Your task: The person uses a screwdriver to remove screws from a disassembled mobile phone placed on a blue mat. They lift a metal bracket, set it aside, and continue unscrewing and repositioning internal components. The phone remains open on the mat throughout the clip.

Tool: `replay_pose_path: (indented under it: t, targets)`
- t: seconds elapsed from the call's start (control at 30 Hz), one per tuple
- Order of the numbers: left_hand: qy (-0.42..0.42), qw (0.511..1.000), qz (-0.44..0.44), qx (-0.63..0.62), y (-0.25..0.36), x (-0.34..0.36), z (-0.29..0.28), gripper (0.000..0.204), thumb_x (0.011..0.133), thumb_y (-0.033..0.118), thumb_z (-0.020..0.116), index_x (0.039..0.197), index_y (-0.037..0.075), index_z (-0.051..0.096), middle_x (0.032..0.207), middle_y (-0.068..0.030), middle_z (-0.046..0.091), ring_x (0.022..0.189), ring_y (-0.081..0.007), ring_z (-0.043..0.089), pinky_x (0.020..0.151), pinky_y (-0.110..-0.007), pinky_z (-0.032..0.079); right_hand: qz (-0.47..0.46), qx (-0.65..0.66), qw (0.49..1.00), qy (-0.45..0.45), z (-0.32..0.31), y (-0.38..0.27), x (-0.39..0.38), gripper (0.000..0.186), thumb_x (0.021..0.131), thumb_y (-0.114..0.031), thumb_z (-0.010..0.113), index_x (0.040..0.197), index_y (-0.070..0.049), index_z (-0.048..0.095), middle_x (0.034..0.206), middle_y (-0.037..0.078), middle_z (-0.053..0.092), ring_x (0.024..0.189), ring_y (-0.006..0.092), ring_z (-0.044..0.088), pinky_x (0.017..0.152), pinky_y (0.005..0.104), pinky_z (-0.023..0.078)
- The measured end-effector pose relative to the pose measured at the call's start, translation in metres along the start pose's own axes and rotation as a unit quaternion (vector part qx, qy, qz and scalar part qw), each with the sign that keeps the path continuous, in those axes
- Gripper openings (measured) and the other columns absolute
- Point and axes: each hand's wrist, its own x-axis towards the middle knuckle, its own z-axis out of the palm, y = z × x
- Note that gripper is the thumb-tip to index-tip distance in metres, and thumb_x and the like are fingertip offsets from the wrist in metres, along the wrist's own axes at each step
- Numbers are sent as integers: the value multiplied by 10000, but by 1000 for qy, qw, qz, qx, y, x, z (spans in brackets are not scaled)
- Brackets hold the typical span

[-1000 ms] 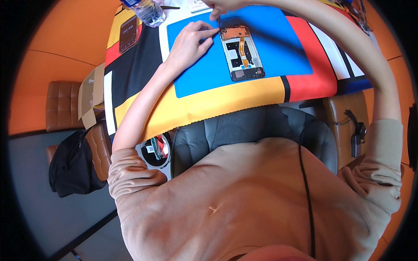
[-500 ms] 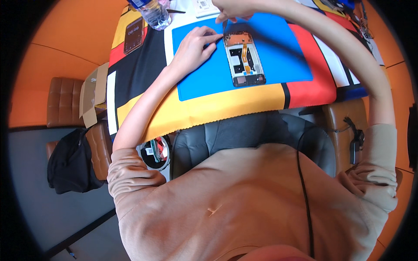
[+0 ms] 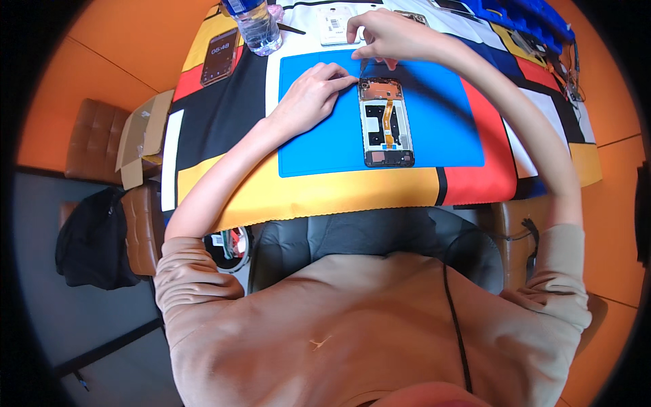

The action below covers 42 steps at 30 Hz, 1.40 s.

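Note:
An opened smartphone (image 3: 373, 139) lies on a blue mat (image 3: 447, 142), its back off. An orange ribbon cable (image 3: 388, 123) runs down its inside, below a copper-coloured upper part. My left hand (image 3: 310, 98) rests on the mat, left of the phone. Its index finger reaches out to the phone's upper left corner, while the other fingers are loosely bent. Just beyond the phone's top edge hovers my right hand (image 3: 397, 35), thumb and index finger bent around a thin tool (image 3: 363, 68). The tool points down at that same corner; its exact kind is too small to make out.
A water bottle (image 3: 256, 30) and a second phone with a lit screen (image 3: 220, 57) stand and lie at the far left. Behind the mat lie a white labelled box (image 3: 333, 27) and a black pen-like item (image 3: 291, 29). A blue parts bin (image 3: 529, 20) sits far right.
The view has tilted, so the table appears lower and more of its far side shows. My right thumb and index finger look wider apart. My left hand stays at the phone's corner.

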Motion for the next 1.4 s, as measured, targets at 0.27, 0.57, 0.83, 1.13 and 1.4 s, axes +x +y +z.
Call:
replay_pose_path:
  t: [0.27, 0.57, 0.83, 1.13, 1.4]
  targets:
    - [-7, 1000, -11, 11, 5, -2, 0, 379, 927, -20, 574, 1293, 9, 666, 1247, -144, 624, 1138, -297, 605, 1022, -406, 478, -65, 244, 953, 168, 46, 19, -35, 246, 969, -280, 729, 1010, -38, 712, 599, -3, 610, 476, 26, 524, 451, 205, 369]
    - [-11, 999, -34, -20, 5, -2, -2, 367, 954, 5, 586, 1313, 66, 628, 1265, -131, 595, 1142, -293, 583, 1004, -410, 476, 47, 495, 833, 242, 68, 67, -45, 416, 1087, -341, 515, 1017, 20, 709, 728, 66, 652, 531, 94, 593, 501, 212, 451]
    - [0, 1000, -18, 3, 4, -4, 1, 369, 953, 9, 600, 1315, 70, 634, 1247, -131, 594, 1145, -288, 585, 1013, -405, 490, 49, 469, 859, 201, 73, 78, -47, 445, 1083, -388, 505, 1099, 4, 713, 798, 51, 668, 601, 87, 612, 594, 207, 474]
    - [2, 1000, -12, -4, 1, -5, 3, 341, 979, 8, 559, 1308, 73, 625, 1246, -131, 583, 1105, -284, 585, 961, -389, 495, 39, 462, 866, 190, 73, 79, -46, 430, 1077, -375, 515, 1108, 2, 717, 807, 44, 669, 610, 82, 608, 606, 211, 474]
    - [27, 990, -84, -114, -2, -6, 2, 266, 1024, 196, 585, 1261, 80, 621, 1136, -128, 637, 1083, -256, 631, 972, -373, 516, 32, 547, 812, 202, 73, 77, -49, 369, 1074, -289, 518, 1092, 20, 719, 805, 87, 682, 582, 105, 639, 550, 204, 495]
